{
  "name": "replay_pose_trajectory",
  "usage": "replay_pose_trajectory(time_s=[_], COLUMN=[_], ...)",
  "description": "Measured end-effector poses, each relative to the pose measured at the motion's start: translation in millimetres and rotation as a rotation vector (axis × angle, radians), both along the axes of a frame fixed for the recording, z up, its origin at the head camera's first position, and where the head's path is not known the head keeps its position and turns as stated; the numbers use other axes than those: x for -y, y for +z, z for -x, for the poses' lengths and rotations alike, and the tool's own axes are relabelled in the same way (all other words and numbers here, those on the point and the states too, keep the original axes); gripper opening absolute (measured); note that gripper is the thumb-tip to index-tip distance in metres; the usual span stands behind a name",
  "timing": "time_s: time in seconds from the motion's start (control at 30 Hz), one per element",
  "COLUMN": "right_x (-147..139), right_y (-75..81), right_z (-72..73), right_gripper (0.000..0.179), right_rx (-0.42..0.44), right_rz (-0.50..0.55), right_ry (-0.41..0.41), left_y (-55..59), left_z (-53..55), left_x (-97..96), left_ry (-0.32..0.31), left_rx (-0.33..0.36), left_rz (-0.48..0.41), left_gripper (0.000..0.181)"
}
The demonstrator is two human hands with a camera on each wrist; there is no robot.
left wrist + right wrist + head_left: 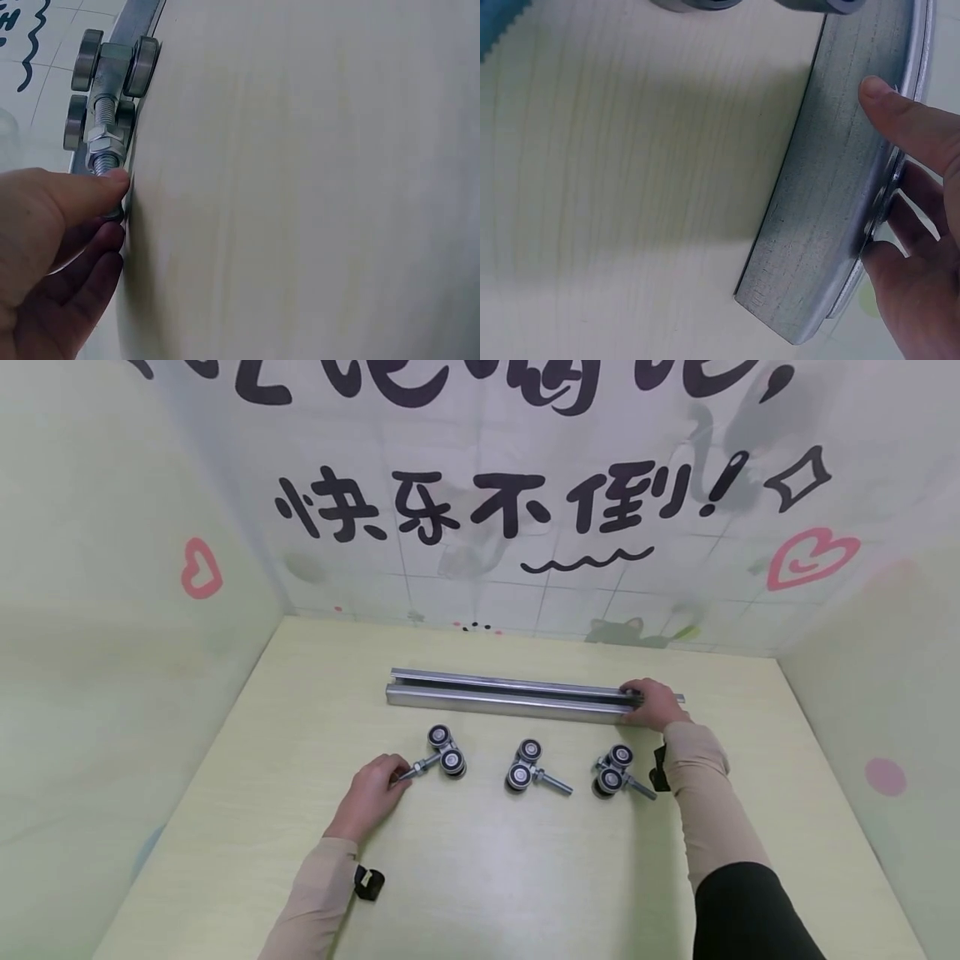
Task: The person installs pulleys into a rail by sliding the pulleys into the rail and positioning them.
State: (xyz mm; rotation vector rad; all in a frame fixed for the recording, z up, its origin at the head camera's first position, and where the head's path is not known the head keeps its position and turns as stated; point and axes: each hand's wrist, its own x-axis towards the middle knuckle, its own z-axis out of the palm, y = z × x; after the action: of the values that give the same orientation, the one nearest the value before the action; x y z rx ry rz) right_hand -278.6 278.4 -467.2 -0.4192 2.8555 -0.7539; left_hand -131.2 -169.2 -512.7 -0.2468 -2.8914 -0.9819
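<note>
Steel makes up nearly all the work here: a rail [510, 703] lies across the far part of the worktop [487, 868], its slot [450, 683] facing up, and three rollers lie in a row on its near side.

The left hand [372, 795] is narrow, pinching the end of the bolt [105, 111] on the left roller [452, 762]. Its thumb [82, 196] sits beyond the nuts [105, 142], well away from the wheels [139, 66]. I'd keep that hold: it should leave the wheels free and let the roller be turned by its bolt. A light pinch ought to do, though the wheeled end probably weighs more and may dip or twist. I cannot tell whether the roller bears on the worktop.

The right hand [654, 703] grips the rail near its right end, its thumb [904, 120] on the near wall and the fingers reaching over the slot; whether a fingertip dips inside is hidden. Pressing down evenly should stop the rail sliding or tipping, with skin best kept off the cut edges.

The middle roller [520, 777] and right roller [610, 779] lie apart, bolts pointing right and toward the person, the latter close to the right wrist, so that arm should move with care.
</note>
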Motion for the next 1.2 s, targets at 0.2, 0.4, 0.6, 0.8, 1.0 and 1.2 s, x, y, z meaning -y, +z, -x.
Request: replay_pose_trajectory(time_s=[0.2,0.4,0.6,0.8,1.0,1.2], right_x=[7,11,9,9,3,3], right_y=[8.8,12.4,9.5,10.9,4.0,3.8], right_z=[-5.9,-9.2,-7.1,-8.8,-4.1,-5.0], right_gripper=[0.054,0.054,0.053,0.053,0.054,0.055], right_rx=[0.028,0.036,0.037,0.043,0.024,0.022], right_rz=[-0.032,-0.067,-0.050,-0.053,0.007,0.008], right_ry=[-0.029,-0.033,-0.044,-0.045,-0.030,-0.034], left_y=[2.5,3.8,5.9,10.3,15.9,21.1], left_z=[-1.6,-4.1,-6.4,-7.8,-9.0,-8.4], left_x=[-0.8,-0.9,-2.8,-4.3,-4.1,-3.0], left_ry=[0.005,0.015,0.033,0.035,0.050,0.049], left_rx=[0.010,-0.003,-0.019,-0.066,-0.112,-0.174], left_rz=[-0.003,-0.010,-0.021,-0.013,-0.032,-0.064], left_gripper=[0.012,0.013,0.014,0.014,0.016,0.017])
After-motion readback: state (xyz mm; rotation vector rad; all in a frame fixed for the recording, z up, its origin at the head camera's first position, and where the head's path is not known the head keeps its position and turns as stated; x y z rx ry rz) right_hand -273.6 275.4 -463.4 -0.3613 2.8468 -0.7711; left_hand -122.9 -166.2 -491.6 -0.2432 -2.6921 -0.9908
